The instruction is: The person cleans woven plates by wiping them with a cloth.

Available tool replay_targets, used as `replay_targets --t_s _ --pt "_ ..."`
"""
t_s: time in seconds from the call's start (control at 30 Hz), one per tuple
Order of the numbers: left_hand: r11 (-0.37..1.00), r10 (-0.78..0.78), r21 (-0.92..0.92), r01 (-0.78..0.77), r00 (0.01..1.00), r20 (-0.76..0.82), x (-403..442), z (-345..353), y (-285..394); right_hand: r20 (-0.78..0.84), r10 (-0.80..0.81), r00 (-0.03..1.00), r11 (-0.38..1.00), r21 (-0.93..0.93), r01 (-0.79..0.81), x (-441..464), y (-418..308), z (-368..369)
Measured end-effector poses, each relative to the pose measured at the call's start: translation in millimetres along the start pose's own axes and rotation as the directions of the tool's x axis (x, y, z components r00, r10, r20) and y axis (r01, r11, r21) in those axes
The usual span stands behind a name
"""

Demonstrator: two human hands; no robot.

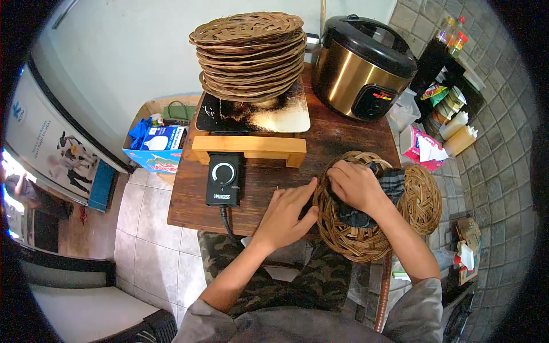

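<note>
A round woven rattan plate (355,244) lies at the table's front right edge, its near side sticking out past the wood. On it my right hand (354,184) is closed on a dark checked cloth (392,184), pressing it against the weave. My left hand (287,214) is at the plate's left rim, fingers stretched and thumb apart, with the fingertips at or just touching the edge. Another woven plate (424,200) sits to the right, partly behind the first one and my right forearm.
A tall stack of woven plates (249,57) rests on a dark-topped hot plate (251,117) over a wooden stand (249,147). Its black dial control (222,178) has a cable. A gold rice cooker (363,68) stands back right; a filled carton (157,137) is left.
</note>
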State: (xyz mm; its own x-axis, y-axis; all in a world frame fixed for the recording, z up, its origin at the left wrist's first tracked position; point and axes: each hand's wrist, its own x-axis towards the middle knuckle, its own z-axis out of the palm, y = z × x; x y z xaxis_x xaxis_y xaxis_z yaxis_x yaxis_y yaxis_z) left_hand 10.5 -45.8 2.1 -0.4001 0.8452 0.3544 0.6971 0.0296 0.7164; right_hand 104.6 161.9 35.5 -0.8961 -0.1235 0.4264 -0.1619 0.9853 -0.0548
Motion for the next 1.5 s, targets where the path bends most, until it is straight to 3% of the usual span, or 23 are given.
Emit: replay_targets --t_s 0.07,0.13,0.3,0.53,0.67,0.87,1.1,1.27,1.5 --pt "1.0 0.013 0.01 -0.013 1.0 -0.013 0 0 1 -0.003 0.034 0.999 0.997 0.065 -0.033 1 1 -2" --pt "1.0 -0.006 -0.029 0.006 1.0 -0.007 3 -3 4 0.037 0.097 0.995 0.954 0.282 -0.104 0 4 -8" --pt "0.999 -0.014 -0.048 0.015 1.0 0.018 3 -6 6 0.13 0.083 0.988 0.929 0.35 -0.124 0 2 -27" --pt "1.0 -0.01 -0.019 0.01 1.0 0.0 -2 -5 5 0.383 0.007 0.924 0.878 0.44 -0.189 4 3 -33" --pt "1.0 -0.012 0.012 0.012 1.0 0.001 -6 -3 6 0.423 -0.01 0.906 0.842 0.493 -0.221 6 3 -42" --pt "1.0 0.015 0.0 -0.015 0.999 -0.032 -6 -2 5 0.415 0.009 0.91 0.955 0.267 -0.132 4 -9 -41" --pt "1.0 0.027 -0.006 -0.027 0.999 -0.017 -4 -3 3 0.362 -0.079 0.929 0.959 0.283 -0.028 3 -11 -38" --pt "0.999 0.03 -0.032 -0.029 0.999 0.029 -4 -5 0 0.137 -0.018 0.99 0.981 0.193 -0.008 7 -12 -23" --pt "0.998 0.054 -0.014 -0.053 0.998 0.028 -4 -4 0 0.039 -0.009 0.999 1.0 0.016 0.008 7 -10 -18"
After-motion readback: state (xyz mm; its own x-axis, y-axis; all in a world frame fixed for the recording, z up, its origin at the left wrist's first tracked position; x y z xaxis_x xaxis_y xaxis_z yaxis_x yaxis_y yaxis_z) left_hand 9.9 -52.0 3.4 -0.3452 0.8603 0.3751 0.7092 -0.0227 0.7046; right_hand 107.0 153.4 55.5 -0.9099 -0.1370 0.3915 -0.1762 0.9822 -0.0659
